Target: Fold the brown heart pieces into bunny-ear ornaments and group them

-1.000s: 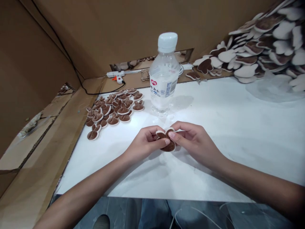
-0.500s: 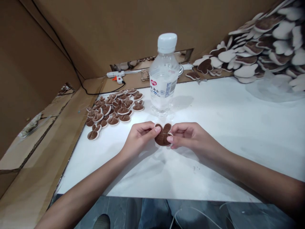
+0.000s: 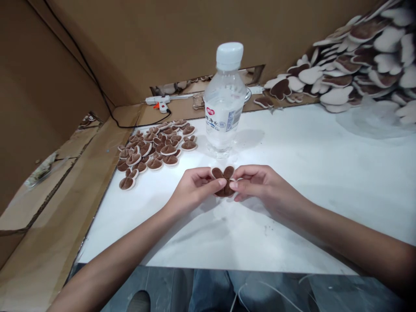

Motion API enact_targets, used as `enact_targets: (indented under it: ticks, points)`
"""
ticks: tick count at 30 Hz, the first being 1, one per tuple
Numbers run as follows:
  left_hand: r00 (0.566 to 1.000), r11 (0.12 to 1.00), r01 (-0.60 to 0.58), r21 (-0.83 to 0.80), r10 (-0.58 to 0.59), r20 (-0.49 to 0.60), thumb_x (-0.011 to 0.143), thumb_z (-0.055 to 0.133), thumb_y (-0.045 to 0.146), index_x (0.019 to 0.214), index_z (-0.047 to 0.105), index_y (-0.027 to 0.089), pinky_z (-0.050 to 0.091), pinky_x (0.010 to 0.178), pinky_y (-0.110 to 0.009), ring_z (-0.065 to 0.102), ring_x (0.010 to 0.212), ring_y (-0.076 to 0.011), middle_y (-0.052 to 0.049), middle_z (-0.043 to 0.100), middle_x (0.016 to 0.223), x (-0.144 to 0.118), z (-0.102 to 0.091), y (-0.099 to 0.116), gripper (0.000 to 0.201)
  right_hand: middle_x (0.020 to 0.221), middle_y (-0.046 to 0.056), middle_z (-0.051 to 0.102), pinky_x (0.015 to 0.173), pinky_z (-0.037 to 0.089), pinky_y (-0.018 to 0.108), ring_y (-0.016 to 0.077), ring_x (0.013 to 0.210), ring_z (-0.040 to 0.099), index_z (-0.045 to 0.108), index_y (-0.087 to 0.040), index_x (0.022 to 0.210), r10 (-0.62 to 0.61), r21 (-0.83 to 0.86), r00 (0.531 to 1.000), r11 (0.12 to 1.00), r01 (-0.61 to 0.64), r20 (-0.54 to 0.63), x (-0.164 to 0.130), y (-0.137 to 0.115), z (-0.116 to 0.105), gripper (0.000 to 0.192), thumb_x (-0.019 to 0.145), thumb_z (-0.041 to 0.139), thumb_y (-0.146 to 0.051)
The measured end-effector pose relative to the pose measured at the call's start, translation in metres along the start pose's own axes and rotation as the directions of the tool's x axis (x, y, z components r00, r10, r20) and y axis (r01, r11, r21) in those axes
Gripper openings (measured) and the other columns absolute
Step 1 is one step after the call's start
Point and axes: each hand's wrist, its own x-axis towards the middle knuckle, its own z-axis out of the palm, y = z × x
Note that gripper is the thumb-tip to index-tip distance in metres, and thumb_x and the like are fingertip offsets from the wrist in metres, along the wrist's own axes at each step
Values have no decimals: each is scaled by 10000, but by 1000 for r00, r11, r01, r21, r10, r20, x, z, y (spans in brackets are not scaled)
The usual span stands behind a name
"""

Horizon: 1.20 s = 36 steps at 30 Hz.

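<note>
Brown plush piece (image 3: 223,182) pinched between left hand (image 3: 195,188) and right hand (image 3: 256,186), thumbs pressed on its face, held just above white table (image 3: 292,173), near water bottle (image 3: 225,104)

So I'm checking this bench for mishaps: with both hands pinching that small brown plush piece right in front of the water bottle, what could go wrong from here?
The water bottle stands upright just behind the left hand and right hand; a forward move could tip it toward the pile of finished pieces. The brown plush piece is held only by fingertips, so it might slip. The glue gun cord trails along the cardboard edge and could snag.
</note>
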Motion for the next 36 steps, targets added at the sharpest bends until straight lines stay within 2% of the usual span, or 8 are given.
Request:
enact_targets:
  ticks: [7, 10, 13, 16, 18, 22, 29, 36]
  points:
    - [998, 998, 64, -23, -64, -17, 756, 702, 271, 713, 546, 118, 466, 621, -226, 573, 648, -98, 4, 568, 671, 0, 2, -10, 222, 642, -16, 644, 623, 497, 197, 95, 637, 620, 611, -171, 707, 20, -150, 999, 988, -25, -34, -3, 0, 4, 129, 733, 721, -232]
    - [1000, 997, 15, -71, -13, 19, 706, 735, 181, 847, 534, 136, 486, 685, -243, 598, 723, -110, -9, 604, 783, -1, 3, -9, 250, 703, 4, 656, 644, 530, 233, 117, 667, 637, 622, -166, 728, 5, -180, 998, 984, -17, -68, -2, -3, 5, 127, 744, 705, -260]
    - [1000, 999, -21, -43, 21, 2, 706, 726, 143, 1038, 485, 178, 501, 710, -274, 623, 747, -130, -15, 620, 844, -2, 4, -7, 412, 770, 23, 661, 666, 546, 274, 139, 702, 646, 617, -166, 779, -32, -217, 996, 976, 14, -79, -1, -3, 4, 134, 771, 673, -288]
    - [998, 999, -41, 9, 41, -40, 717, 727, 166, 1081, 452, 201, 509, 711, -287, 641, 764, -148, -28, 630, 881, -3, 4, -6, 457, 821, 22, 644, 633, 530, 266, 144, 727, 631, 598, -180, 814, -175, -370, 973, 923, 109, -148, -3, -3, 5, 107, 767, 663, -251]
    - [997, 998, -54, 39, 56, -57, 710, 737, 183, 1068, 450, 203, 512, 715, -290, 645, 780, -155, -38, 631, 912, -3, 5, -5, 459, 842, 21, 614, 604, 517, 253, 147, 757, 607, 600, -185, 800, -332, -517, 927, 832, 200, -176, -5, -4, 6, 79, 750, 659, -199]
    - [995, 988, -77, 130, 85, -55, 717, 734, 211, 1061, 460, 204, 519, 707, -287, 642, 792, -159, -37, 622, 913, -4, 5, -5, 440, 842, 29, 589, 583, 516, 253, 145, 758, 576, 637, -183, 786, -477, -649, 873, 697, 306, -101, -9, -6, 9, 57, 754, 621, -138]
    - [985, 921, -155, 357, 173, -19, 747, 691, 203, 1073, 478, 200, 511, 662, -253, 609, 747, -133, -15, 594, 855, -8, 5, -6, 390, 820, 26, 613, 569, 510, 264, 129, 686, 568, 667, -189, 782, -474, -669, 878, 675, 311, -70, -9, -2, 10, 80, 769, 613, -131]
    - [971, 870, -231, 436, 237, 42, 769, 651, 158, 1080, 486, 205, 488, 645, -223, 526, 681, -98, 22, 544, 762, -10, 8, -7, 355, 743, 19, 610, 554, 471, 268, 135, 666, 561, 647, -188, 690, -478, -692, 877, 649, 317, -46, -8, -4, 11, 138, 737, 592, -70]
